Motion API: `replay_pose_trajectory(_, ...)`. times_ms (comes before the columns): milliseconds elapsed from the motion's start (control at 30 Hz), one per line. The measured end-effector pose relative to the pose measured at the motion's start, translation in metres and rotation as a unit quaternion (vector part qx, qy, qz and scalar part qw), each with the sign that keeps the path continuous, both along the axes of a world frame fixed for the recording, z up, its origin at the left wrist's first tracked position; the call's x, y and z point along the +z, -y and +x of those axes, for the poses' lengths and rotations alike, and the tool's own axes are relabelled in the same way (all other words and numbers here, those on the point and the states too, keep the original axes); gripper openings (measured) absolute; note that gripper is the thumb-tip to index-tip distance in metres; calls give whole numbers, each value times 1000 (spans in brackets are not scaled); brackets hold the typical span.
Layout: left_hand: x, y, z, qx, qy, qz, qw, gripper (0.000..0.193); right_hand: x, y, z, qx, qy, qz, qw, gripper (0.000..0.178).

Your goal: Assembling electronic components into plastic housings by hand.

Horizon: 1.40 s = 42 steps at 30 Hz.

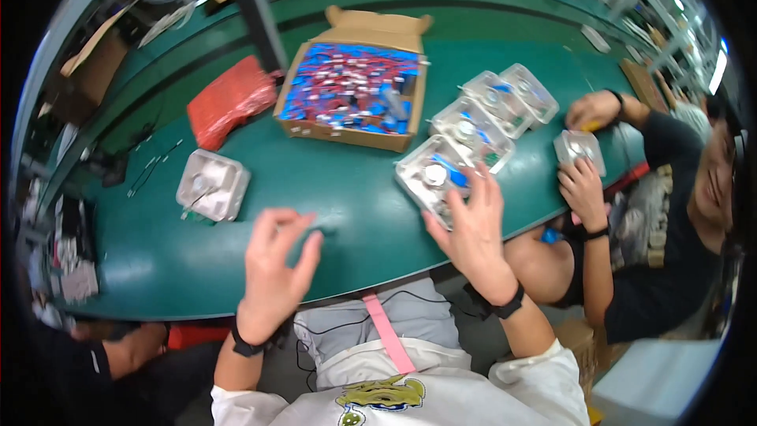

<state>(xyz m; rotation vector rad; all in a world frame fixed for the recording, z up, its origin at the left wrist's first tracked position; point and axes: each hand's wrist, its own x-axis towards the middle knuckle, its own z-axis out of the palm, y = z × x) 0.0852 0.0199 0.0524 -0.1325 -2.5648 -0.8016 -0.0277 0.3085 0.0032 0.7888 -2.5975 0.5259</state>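
Observation:
My left hand (276, 264) hovers over the near part of the green table (339, 197). Its thumb and fingers are apart, with nothing between them. My right hand (475, 233) is at the near right corner of a clear plastic case (414, 177), fingers spread and overlapping its edge. Inside that case lie a white round part (434, 174) and a blue piece (459, 177). Behind it, several similar cases (482, 87) run in a slanting row toward the far right. Another clear case (211, 185) lies by itself to the left of my left hand.
An open cardboard box (347, 136) full of blue pieces with red wires stands beyond my hands. Left of it lies a red plastic bag (229, 102) near a dark post (254, 16). At right, a co-worker (662, 244) handles another clear case (579, 154).

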Motion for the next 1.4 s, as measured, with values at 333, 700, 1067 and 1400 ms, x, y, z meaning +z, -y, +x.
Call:
replay_pose_trajectory(333, -34, 196, -1, 357, -82, -163, 916, 38, 7, -32, -53, -23, 7, 18, 1000, 31)
replay_pose_trajectory(700, -46, 167, -33, 134, 170, 214, 952, 39, 55, 8, 12, 179, 73, -96, 976, 32)
replay_pose_trajectory(1067, -44, 29, -94, -143, 174, 126, 966, 34, 28, 78, 12, 385, 115, -4, 916, 36)
replay_pose_trajectory(1400, -33, 6, -109, -143, 224, 253, 930, 27, 42, 51, -4, 197, 402, -456, 769, 20)
